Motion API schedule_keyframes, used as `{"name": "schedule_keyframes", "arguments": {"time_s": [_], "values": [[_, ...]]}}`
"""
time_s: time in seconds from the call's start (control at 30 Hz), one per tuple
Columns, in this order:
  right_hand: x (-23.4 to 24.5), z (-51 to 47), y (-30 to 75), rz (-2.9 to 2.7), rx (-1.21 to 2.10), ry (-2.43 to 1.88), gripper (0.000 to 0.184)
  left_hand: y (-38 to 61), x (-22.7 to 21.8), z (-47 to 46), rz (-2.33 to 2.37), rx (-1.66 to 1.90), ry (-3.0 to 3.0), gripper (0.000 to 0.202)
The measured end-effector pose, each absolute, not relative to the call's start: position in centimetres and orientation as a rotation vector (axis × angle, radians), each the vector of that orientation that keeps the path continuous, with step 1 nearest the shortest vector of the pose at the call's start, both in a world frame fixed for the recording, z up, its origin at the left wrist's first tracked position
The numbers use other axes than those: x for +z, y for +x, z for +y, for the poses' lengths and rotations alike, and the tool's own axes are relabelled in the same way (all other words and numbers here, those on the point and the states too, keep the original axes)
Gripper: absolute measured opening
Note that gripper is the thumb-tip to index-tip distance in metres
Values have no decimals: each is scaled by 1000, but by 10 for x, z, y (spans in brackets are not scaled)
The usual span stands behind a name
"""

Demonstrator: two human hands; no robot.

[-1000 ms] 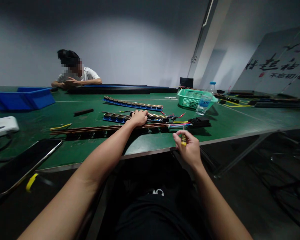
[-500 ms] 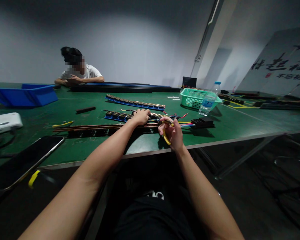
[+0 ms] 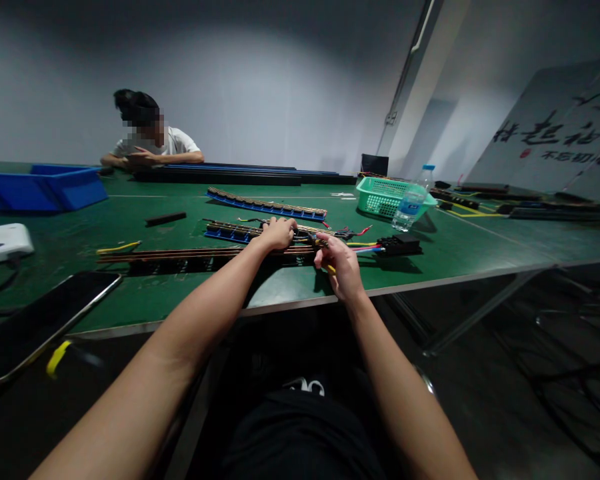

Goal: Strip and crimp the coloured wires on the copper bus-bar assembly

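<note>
My left hand (image 3: 279, 233) presses down on a long copper-coloured rail strip (image 3: 180, 254) that lies across the green table (image 3: 430, 253). My right hand (image 3: 339, 261) is closed on yellow-handled pliers (image 3: 330, 268), whose nose reaches the strip just right of my left hand. Coloured wires (image 3: 365, 247) run from the strip's right end to a black block (image 3: 399, 245). A shorter blue-based strip (image 3: 230, 233) lies just behind my left hand.
A phone (image 3: 40, 320) and a white device (image 3: 3, 241) lie at the left, beside a blue bin (image 3: 40, 190). Another blue strip (image 3: 265, 205), a green basket (image 3: 387, 195) and a water bottle (image 3: 409, 203) sit farther back. A person sits at the far side.
My right hand has come up from the table's edge with the pliers, leftward to the strip beside my left hand. My left hand has stayed on the strip.
</note>
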State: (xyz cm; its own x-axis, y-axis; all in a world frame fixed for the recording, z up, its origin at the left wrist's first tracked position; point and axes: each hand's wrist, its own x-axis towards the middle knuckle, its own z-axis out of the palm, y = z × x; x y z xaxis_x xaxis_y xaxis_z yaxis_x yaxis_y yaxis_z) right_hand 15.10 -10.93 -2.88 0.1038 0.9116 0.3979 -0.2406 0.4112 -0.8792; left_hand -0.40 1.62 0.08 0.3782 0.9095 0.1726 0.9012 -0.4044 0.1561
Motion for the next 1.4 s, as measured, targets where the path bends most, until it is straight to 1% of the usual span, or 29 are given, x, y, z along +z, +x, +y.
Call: {"name": "schedule_keyframes", "arguments": {"time_s": [0.1,0.2,0.3,0.37,0.5,0.6,0.7,0.83,1.1,1.4], "values": [[-33,-115,148,-1408,820,-855,39,-3,1,17,1709,341,2562,38],[-35,-119,143,-1740,630,-936,28,-3,0,19,1716,342,2563,38],[-35,-121,140,-1869,560,-944,21,-3,-1,20,1723,345,2572,38],[-33,-120,141,-1745,623,-910,24,-3,-1,20,1726,339,2565,38],[-31,-117,148,-1290,806,-730,35,-3,0,17,1706,356,2568,38],[-34,-120,150,-1089,713,-665,40,-3,0,16,1705,365,2572,38],[-37,-127,147,-1070,534,-681,35,-3,1,17,1720,362,2563,38],[-35,-131,142,-1131,473,-691,32,-2,3,16,1722,342,2561,38],[-24,-115,140,-1177,655,-699,43,-1,6,10,1713,321,2566,39],[-22,-106,143,-1091,709,-729,47,-2,4,13,1701,341,2581,38]]}}
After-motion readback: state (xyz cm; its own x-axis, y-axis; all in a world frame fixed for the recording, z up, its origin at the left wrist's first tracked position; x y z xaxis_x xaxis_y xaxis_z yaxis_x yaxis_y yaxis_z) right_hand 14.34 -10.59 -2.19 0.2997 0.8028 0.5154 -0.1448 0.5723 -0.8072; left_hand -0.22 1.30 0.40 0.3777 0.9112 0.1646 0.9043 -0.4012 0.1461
